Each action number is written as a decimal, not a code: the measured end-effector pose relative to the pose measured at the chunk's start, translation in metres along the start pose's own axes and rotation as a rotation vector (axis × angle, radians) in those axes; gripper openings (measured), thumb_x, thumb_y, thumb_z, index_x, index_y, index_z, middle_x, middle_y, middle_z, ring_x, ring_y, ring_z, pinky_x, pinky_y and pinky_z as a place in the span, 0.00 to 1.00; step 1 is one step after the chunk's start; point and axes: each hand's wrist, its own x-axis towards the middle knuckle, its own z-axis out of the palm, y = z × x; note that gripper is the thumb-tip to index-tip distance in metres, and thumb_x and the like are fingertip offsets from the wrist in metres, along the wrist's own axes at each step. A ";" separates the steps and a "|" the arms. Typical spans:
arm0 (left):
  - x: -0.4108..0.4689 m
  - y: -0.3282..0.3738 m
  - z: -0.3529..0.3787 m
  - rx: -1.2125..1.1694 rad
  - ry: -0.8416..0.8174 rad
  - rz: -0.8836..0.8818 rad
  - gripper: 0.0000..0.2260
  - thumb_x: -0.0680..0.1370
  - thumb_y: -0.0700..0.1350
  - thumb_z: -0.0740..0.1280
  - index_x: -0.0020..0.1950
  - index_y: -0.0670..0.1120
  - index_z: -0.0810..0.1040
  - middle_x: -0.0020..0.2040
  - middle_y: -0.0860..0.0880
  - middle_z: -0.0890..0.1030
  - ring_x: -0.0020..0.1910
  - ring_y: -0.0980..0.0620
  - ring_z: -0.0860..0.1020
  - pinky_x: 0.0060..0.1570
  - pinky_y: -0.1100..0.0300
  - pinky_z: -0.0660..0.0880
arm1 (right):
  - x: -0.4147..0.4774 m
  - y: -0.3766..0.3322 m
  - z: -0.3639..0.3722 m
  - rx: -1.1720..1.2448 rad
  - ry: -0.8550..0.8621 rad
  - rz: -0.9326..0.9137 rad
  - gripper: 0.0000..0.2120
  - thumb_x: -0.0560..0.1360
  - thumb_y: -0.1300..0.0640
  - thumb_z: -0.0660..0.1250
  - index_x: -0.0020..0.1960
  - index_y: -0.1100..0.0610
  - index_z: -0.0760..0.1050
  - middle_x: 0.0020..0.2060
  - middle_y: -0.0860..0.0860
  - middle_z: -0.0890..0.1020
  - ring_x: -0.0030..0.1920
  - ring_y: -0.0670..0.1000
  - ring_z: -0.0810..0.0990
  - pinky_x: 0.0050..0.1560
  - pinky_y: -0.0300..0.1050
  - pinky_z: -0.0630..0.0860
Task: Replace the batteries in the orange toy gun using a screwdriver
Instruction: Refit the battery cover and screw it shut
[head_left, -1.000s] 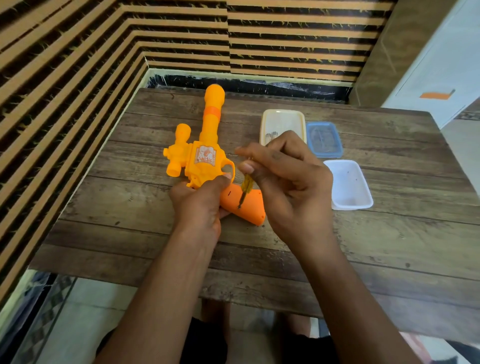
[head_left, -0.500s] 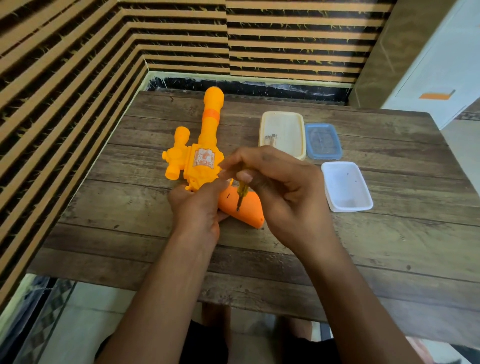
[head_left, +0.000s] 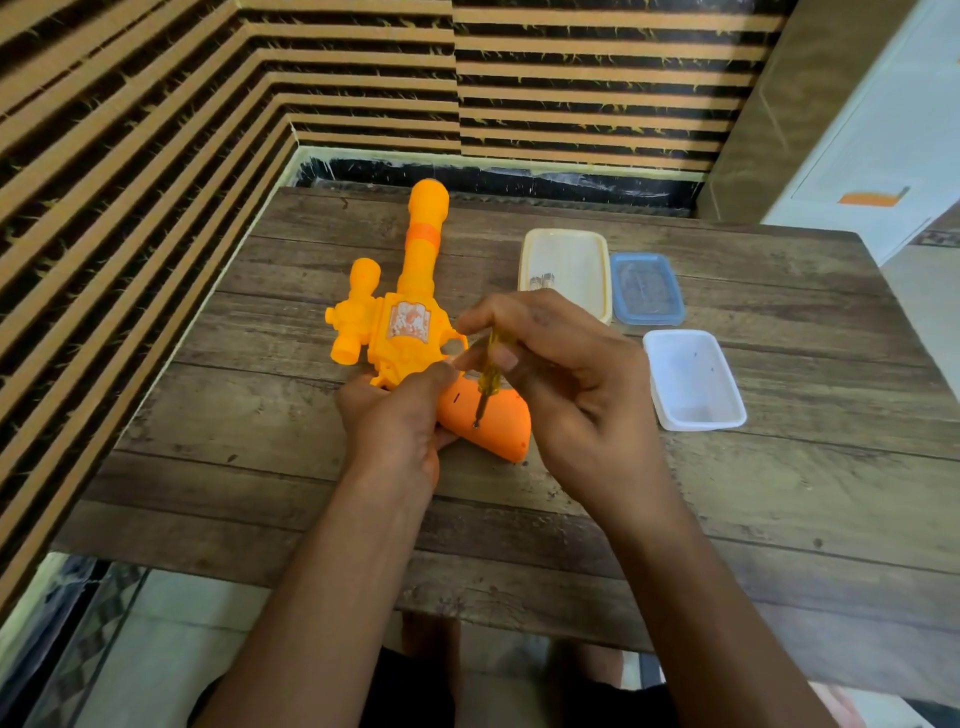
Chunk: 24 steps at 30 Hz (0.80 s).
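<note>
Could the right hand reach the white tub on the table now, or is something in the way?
Probably yes. The white tub lies just right of the right hand, only bare table between them. But that hand pinches the screwdriver, so it is not free to grasp.

This looks like a room in a home rather than a workshop. A small wood-plank bench (head_left: 727, 519) sits in a corner of walls clad in tan and dark striped slats (head_left: 156, 130), above a pale tiled floor (head_left: 171, 649). A white cupboard or door (head_left: 872, 145) stands at the right. On the bench lie household plastic food tubs (head_left: 691, 379) and an orange toy gun (head_left: 410, 322).
</note>
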 end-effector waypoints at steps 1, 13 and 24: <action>0.000 0.000 0.000 0.005 0.005 -0.005 0.18 0.73 0.32 0.76 0.61 0.44 0.83 0.51 0.41 0.88 0.41 0.47 0.86 0.34 0.48 0.84 | 0.001 0.000 -0.001 -0.016 -0.005 0.006 0.10 0.79 0.74 0.66 0.56 0.66 0.83 0.50 0.56 0.84 0.50 0.59 0.85 0.50 0.61 0.79; -0.007 0.002 0.000 -0.023 -0.011 0.009 0.16 0.74 0.33 0.77 0.60 0.42 0.83 0.52 0.40 0.87 0.50 0.41 0.87 0.45 0.38 0.84 | 0.001 0.002 0.005 -0.120 0.096 -0.006 0.08 0.79 0.64 0.72 0.58 0.61 0.84 0.45 0.55 0.79 0.45 0.54 0.81 0.46 0.49 0.79; -0.001 0.003 0.000 -0.009 0.008 -0.018 0.19 0.73 0.34 0.77 0.62 0.43 0.82 0.53 0.41 0.87 0.49 0.42 0.87 0.44 0.40 0.84 | 0.007 0.001 -0.003 -0.113 0.023 0.031 0.10 0.76 0.69 0.74 0.55 0.60 0.85 0.44 0.50 0.84 0.44 0.50 0.82 0.42 0.47 0.77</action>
